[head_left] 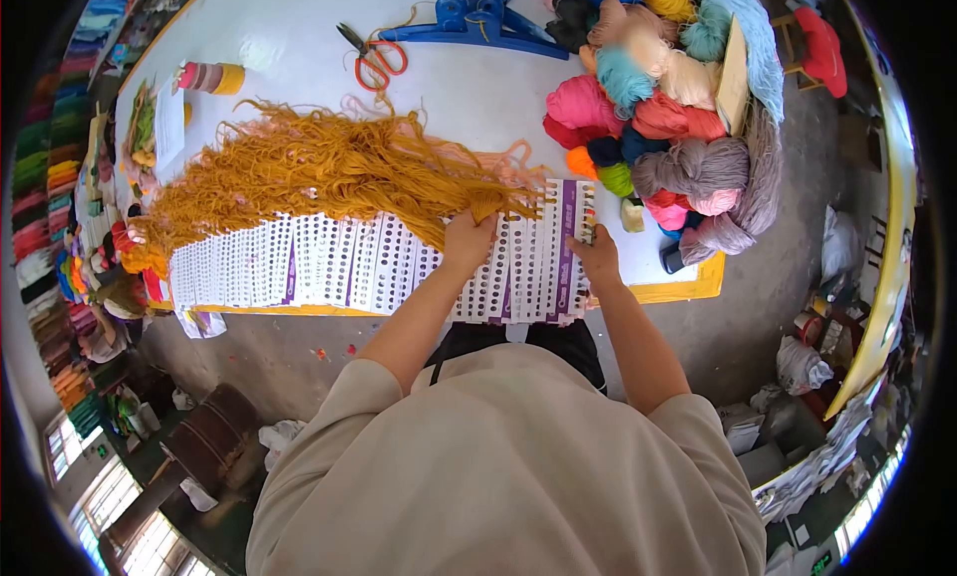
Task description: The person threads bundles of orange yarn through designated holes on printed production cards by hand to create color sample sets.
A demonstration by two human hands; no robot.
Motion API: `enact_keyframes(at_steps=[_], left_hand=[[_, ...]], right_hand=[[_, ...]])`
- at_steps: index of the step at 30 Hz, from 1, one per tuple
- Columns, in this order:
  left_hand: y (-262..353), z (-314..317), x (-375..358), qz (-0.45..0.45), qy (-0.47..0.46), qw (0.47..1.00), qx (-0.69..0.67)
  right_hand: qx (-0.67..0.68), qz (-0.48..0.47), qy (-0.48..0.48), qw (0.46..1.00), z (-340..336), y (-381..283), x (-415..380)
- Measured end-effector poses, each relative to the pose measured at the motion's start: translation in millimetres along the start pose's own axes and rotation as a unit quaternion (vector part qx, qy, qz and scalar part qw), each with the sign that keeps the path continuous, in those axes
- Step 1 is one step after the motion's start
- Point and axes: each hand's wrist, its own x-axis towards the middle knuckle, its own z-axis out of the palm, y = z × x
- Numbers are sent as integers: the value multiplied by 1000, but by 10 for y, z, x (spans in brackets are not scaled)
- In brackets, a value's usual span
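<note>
My left hand (471,241) is closed round a bundle of mustard yarn (485,205), just above the punched cards. At the right end of the row, my right hand (598,259) grips the edge of a white and purple punched card (566,242), its thumb on top. More white cards with rows of holes (324,257) lie overlapped to the left along the table's front. A long heap of mustard yarn (339,162) covers their upper ends, with strands through the holes along the top. Some peach yarn (498,160) shows behind the heap.
Orange-handled scissors (379,66) and a blue metal stand (469,23) lie on the white table (279,28). Coloured yarn skeins (648,88) pile up at the right. Thread spools (211,78) sit at the back left. A dark cup (673,258) is near the right corner.
</note>
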Motion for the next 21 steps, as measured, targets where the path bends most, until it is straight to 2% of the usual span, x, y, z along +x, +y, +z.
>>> enact_keyframes(at_steps=[2, 5, 7, 8, 10, 14, 16, 17, 19, 21], left_hand=[[-43, -8, 13, -11, 5, 1000, 21], [-117, -3, -41, 14, 19, 999, -31], [-173, 27, -54, -51, -36, 998, -25], [-155, 47, -77, -51, -37, 998, -25], [-119, 96, -118, 32, -44, 993, 108], [-168, 197, -60, 100, -44, 985, 136], [-309, 216, 68, 186, -37, 945, 268], [-314, 212, 90, 186, -36, 945, 268], [-328, 196, 122, 107, -68, 982, 137], [-335, 179, 137, 103, -78, 985, 118]], right_hand=[[3, -1, 1, 1000, -6, 28, 15], [-9, 3, -2, 1000, -6, 28, 19], [-3, -6, 0, 1000, -7, 24, 19], [-3, -6, 0, 1000, -5, 38, 26], [-9, -4, 0, 1000, -1, 68, 38], [-2, -16, 3, 1000, 14, 48, -13], [-6, -25, 17, 1000, 23, -74, -113], [-6, -25, 16, 1000, 35, -81, -128], [-48, -33, 45, 997, 55, -92, -153], [-64, -36, 61, 995, 102, -81, -171]])
